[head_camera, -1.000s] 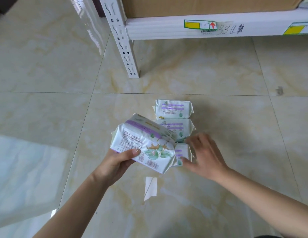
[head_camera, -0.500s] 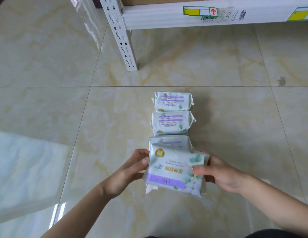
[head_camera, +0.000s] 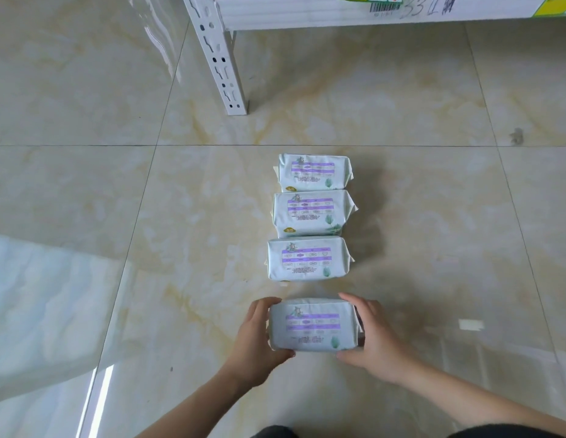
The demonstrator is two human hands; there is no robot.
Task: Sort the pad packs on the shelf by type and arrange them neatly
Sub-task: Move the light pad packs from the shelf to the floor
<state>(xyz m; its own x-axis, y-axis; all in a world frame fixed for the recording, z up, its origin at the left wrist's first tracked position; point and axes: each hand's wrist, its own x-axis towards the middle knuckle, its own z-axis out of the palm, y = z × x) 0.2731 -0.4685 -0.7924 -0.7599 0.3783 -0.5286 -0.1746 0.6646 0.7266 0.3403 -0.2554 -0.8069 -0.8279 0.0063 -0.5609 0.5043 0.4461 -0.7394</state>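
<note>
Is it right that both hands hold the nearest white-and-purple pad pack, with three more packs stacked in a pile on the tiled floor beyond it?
Not quite. The head view shows the three farther white-and-purple pad packs lying in a row, not piled. Left hand and right hand do hold the nearest pack.

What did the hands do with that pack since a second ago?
The pack was up in the left hand, tilted, while the right hand touched the row. Then both hands took it, turned it level and brought it down to the near end of the row, with a gap before the next pack. Both hands grip its ends. The other three packs and the shelf leg stayed put.
</note>
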